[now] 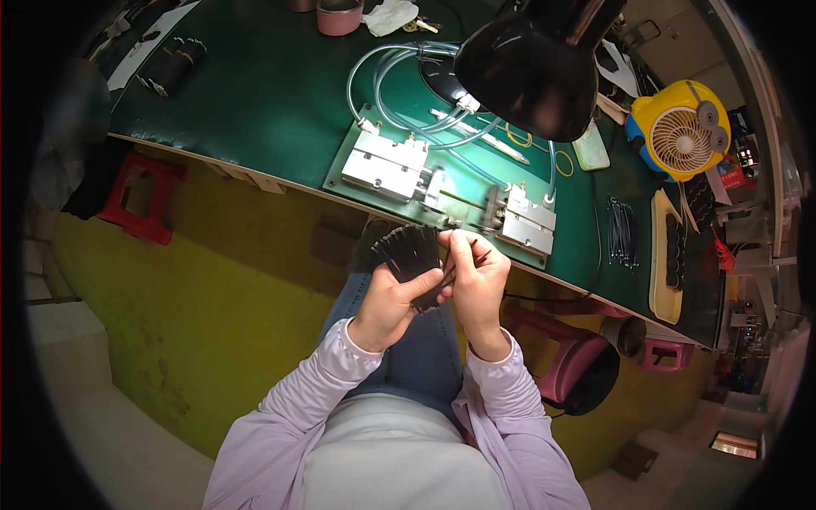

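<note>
The left hand (387, 302) grips a fanned bundle of black strips (408, 251); the right hand (478, 276) pinches one strip, near the metal fixture (450, 191) under a black lamp (535, 59) on the green surface (255, 93).

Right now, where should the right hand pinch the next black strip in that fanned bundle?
Probably at a free upper tip of the fanned black strips, coming from the right: the left hand clamps their lower ends, so the tips splay apart beside the right hand.

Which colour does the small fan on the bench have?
The small fan is yellow with a pale round grille; the head view shows it, at the bench's right.
</note>
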`<action>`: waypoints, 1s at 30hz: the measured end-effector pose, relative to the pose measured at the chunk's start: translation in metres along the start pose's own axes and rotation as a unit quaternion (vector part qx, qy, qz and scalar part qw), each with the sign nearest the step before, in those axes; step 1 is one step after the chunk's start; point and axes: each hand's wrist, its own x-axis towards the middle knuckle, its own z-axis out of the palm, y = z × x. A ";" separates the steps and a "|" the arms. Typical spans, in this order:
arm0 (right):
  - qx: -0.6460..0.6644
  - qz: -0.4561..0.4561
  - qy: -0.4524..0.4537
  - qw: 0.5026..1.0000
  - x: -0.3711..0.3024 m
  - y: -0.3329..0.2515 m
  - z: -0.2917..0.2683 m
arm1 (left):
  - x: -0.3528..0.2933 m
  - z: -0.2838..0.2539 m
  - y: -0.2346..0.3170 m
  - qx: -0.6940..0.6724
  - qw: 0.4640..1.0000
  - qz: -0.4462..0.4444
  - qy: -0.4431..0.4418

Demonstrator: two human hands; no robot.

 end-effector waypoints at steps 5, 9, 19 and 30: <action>0.011 0.005 0.002 1.000 0.003 0.002 -0.001 | 0.003 -0.001 -0.001 -0.002 1.000 -0.002 -0.001; 0.017 0.009 0.008 1.000 0.004 0.004 -0.001 | 0.004 0.003 0.002 -0.008 1.000 0.004 -0.004; 0.015 -0.017 0.018 1.000 0.005 0.011 -0.003 | 0.005 0.001 0.000 -0.008 1.000 0.000 -0.017; -0.004 -0.010 0.016 1.000 0.001 0.001 0.003 | 0.004 -0.004 0.002 0.007 1.000 0.002 -0.015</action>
